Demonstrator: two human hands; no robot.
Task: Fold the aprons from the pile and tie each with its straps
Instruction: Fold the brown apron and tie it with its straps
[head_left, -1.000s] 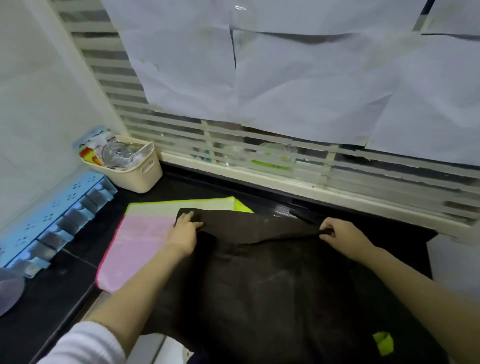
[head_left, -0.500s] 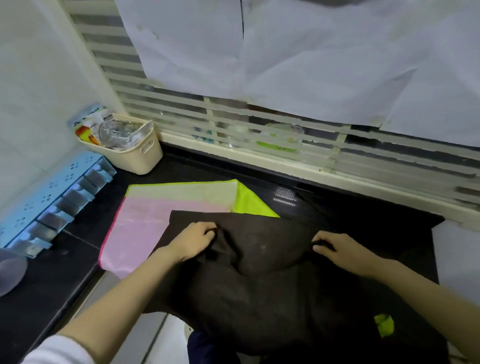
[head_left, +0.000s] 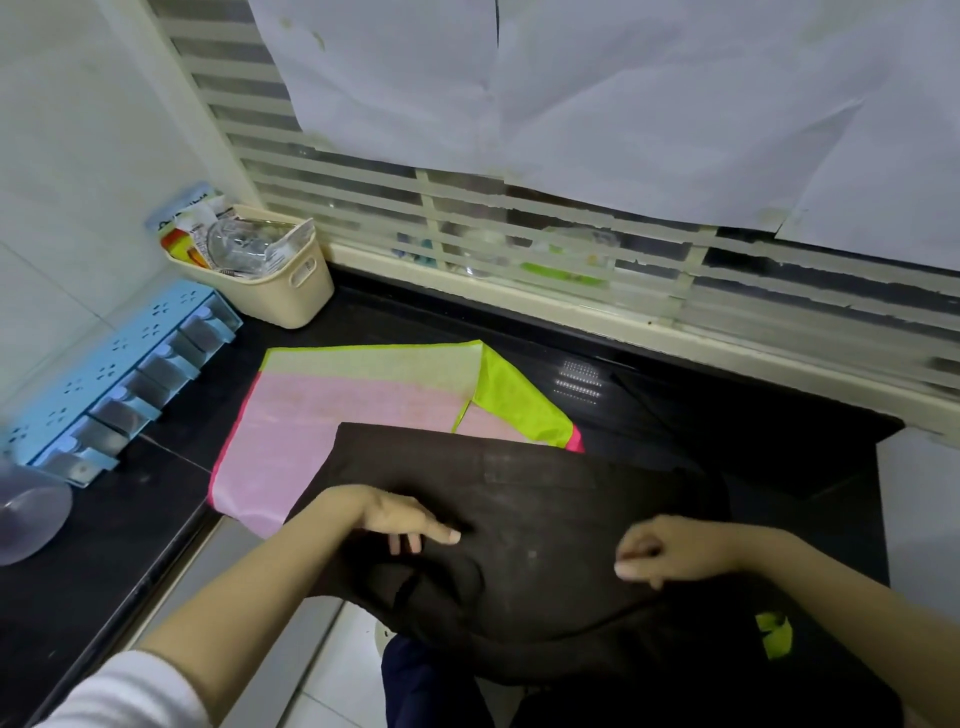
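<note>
A black apron (head_left: 545, 493) lies folded over itself on the dark counter (head_left: 104, 571), its near part hanging over the counter's front edge. My left hand (head_left: 410, 519) pinches the folded-over edge at the left, thumb on top and fingers tucked into the cloth. At the right, my right hand (head_left: 670, 553) grips the same edge with curled fingers. A pink and lime-green apron (head_left: 337, 415) lies flat beneath and behind the black one, at the left. A lime-green patch (head_left: 774, 634) shows at the lower right.
A beige basket (head_left: 280, 291) with packets and a glass lid stands in the back left corner. Along the left wall lies a blue rack (head_left: 119, 384), and a clear upturned glass (head_left: 26, 519) sits near it. A slatted window frame (head_left: 571, 291) borders the back.
Both hands have drawn the black apron's far edge toward me, folding it over the near part. More of the pink and green apron now shows behind it.
</note>
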